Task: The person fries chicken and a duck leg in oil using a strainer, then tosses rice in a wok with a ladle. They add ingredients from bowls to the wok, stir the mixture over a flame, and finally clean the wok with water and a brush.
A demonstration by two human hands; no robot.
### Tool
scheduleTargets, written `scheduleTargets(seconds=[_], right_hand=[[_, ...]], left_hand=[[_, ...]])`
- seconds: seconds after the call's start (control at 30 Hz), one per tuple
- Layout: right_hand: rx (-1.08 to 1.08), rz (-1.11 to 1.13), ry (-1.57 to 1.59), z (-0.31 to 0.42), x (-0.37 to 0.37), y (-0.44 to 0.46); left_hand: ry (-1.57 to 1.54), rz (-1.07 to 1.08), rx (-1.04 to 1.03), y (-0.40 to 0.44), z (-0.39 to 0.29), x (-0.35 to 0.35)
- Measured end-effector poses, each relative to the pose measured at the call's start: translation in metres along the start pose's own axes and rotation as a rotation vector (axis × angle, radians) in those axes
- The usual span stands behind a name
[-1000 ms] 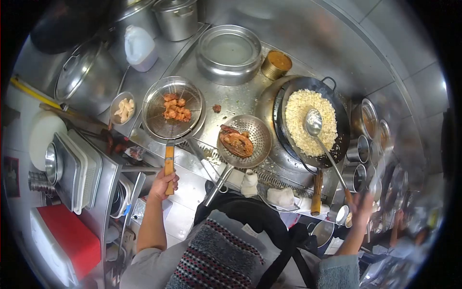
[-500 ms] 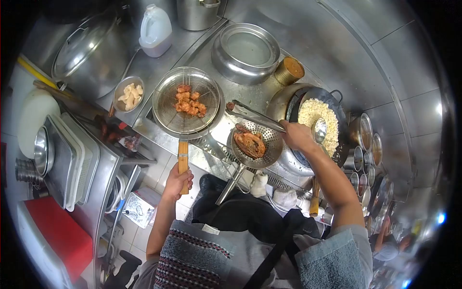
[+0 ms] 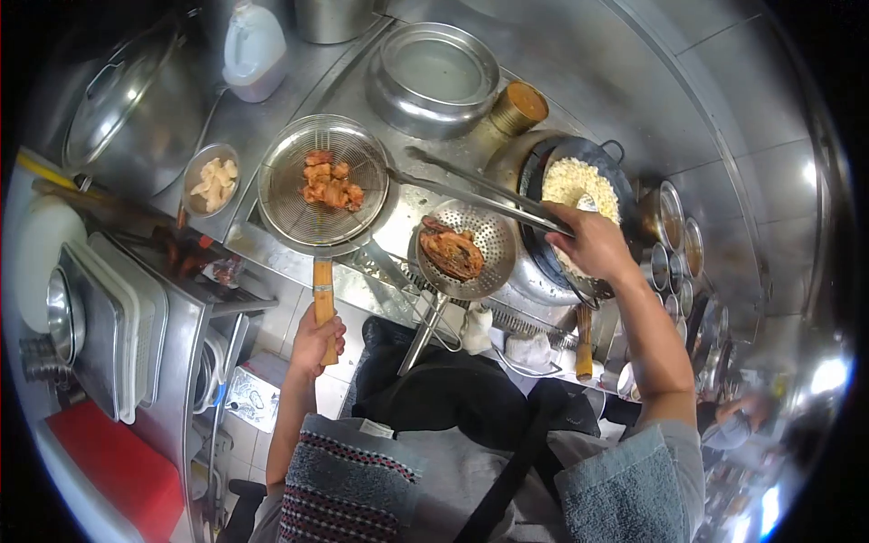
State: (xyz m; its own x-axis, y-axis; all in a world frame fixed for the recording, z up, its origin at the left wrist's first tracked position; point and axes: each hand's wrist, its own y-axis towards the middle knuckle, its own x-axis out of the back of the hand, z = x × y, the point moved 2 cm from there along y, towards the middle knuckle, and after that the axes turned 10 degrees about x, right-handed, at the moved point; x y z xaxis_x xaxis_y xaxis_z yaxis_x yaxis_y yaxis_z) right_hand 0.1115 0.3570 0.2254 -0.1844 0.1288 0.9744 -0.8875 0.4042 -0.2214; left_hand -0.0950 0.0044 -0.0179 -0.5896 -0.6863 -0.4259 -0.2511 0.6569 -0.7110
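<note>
My left hand [image 3: 317, 341] is wrapped round the wooden handle of a wire mesh strainer [image 3: 279, 201], which holds several browned pieces of meat [image 3: 329, 181]. Metal tongs [image 3: 471, 197] are in my right hand [image 3: 593, 242], their arms spread and pointing left, one tip near the strainer's right rim. Nothing shows between the tips. Below the tongs, a perforated ladle [image 3: 493, 245] holds a larger browned piece [image 3: 452, 251], its handle toward my body. Behind my right hand, a dark wok [image 3: 618, 178] holds rice [image 3: 577, 183] with a metal ladle in it, partly hidden.
A wide metal pot of liquid [image 3: 433, 80] and a tin can [image 3: 520, 109] stand at the back. Left are a small bowl of pale pieces [image 3: 212, 181], a plastic jug [image 3: 254, 51] and stacked trays [image 3: 101, 328]. Metal containers [image 3: 668, 215] line the right. Another person is far right.
My right hand came from the lower right, took up the tongs and moved over the counter. The tongs have spread and swung left, and the small dark piece at their tips is no longer visible there.
</note>
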Motion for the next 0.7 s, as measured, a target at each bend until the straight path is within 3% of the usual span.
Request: scheduleTargets(seconds=[0.03, 0.17, 0.33, 0.4, 0.47, 0.53, 0.63, 0.7], right_hand=[[0.039, -0.056, -0.041, -0.002, 0.008, -0.009], [-0.098, 0.132, -0.266, -0.015, 0.034, -0.039], [-0.145, 0.271, -0.265, -0.033, 0.049, -0.042], [-0.111, 0.347, -0.037, -0.069, 0.035, -0.042], [0.008, 0.269, 0.048, -0.100, 0.023, -0.037], [-0.404, 0.596, 0.389, -0.102, 0.025, -0.029], [-0.497, 0.649, 0.614, -0.110, 0.016, -0.021], [-0.502, 0.675, 0.589, -0.111, 0.009, -0.010]], left_hand=[[-0.008, 0.006, -0.005, 0.001, 0.001, 0.002], [-0.027, 0.013, -0.014, 0.001, 0.004, 0.005], [-0.005, -0.004, -0.025, 0.002, 0.003, 0.003], [0.008, -0.007, -0.021, 0.002, 0.002, 0.003], [0.019, -0.013, -0.021, 0.001, 0.001, 0.001], [0.013, -0.023, -0.028, -0.001, 0.001, -0.001], [0.007, -0.019, -0.027, -0.001, 0.002, -0.001], [0.009, -0.021, -0.032, -0.002, 0.002, -0.002]])
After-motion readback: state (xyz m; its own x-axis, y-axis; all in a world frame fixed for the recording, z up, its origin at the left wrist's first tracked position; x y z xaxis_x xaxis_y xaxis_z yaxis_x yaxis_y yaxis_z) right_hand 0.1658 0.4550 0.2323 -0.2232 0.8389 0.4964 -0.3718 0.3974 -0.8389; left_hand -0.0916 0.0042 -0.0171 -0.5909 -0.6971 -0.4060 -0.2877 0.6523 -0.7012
